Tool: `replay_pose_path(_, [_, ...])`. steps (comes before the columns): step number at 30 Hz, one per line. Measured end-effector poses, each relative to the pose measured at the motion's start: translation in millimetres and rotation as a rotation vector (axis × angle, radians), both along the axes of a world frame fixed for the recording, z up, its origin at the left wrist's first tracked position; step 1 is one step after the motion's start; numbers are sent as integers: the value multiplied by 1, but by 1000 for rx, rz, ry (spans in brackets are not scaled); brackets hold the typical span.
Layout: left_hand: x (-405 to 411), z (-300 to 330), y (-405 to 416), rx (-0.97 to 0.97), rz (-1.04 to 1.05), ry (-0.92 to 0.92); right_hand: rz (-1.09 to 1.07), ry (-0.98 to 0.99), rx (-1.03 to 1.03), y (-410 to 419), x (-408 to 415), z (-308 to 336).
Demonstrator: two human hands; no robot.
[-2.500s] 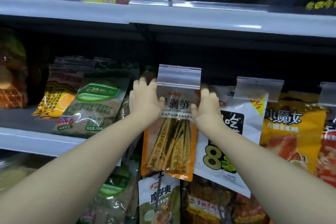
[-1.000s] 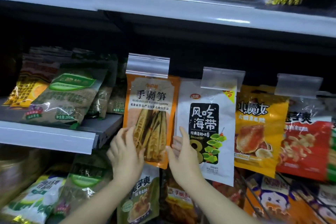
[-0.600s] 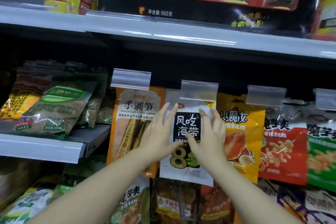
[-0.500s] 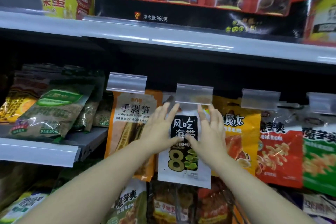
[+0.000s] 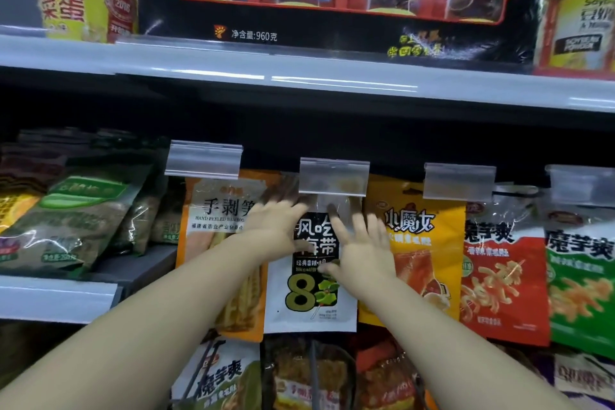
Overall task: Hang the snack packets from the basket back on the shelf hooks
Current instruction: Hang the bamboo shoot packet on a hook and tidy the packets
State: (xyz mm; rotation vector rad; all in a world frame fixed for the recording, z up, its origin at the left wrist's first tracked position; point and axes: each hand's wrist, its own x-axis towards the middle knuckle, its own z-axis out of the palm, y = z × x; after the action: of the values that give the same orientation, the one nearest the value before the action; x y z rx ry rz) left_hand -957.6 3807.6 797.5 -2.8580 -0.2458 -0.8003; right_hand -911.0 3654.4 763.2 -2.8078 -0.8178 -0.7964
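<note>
A white seaweed snack packet (image 5: 309, 309) with a black label hangs on a hook under a clear price tag holder (image 5: 334, 175). My left hand (image 5: 279, 226) lies against its upper left edge, fingers spread and blurred, overlapping the orange bamboo shoot packet (image 5: 216, 210) hanging to the left. Flat on the packet's upper right part rests my right hand (image 5: 362, 250), fingers apart and pointing up. Neither hand grips anything. The hook itself is hidden behind the tag holder. No basket is in view.
More hanging packets fill the row to the right: yellow (image 5: 426, 243), red (image 5: 499, 276), green (image 5: 582, 293). Green bags (image 5: 73, 220) lie on a small shelf (image 5: 56, 296) at left. A grey shelf (image 5: 299, 73) above carries boxes and a can. Packets also hang below.
My hands left the orange bamboo shoot packet, now hanging on its hook, and moved right onto the white seaweed packet. Since half a second ago they have slid slightly upward on it.
</note>
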Motion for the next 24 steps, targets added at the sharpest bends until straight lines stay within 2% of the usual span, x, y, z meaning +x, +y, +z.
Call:
replay_pose_path(4, [4, -1, 2, 37, 6, 1, 46, 29, 63, 1, 6, -12])
replay_pose_path(9, [-2, -30, 8, 102, -63, -171, 106, -46, 65, -2, 7, -35])
replay_pose_path(14, [-2, -78, 11, 130, -101, -103, 133, -75, 55, 2, 10, -61])
replay_pose_path(22, [3, -85, 15, 162, -104, -151, 127, -33, 72, 1, 9, -77])
replay_pose_path(24, [1, -88, 18, 204, -110, -160, 106, -91, 76, 1, 8, -79])
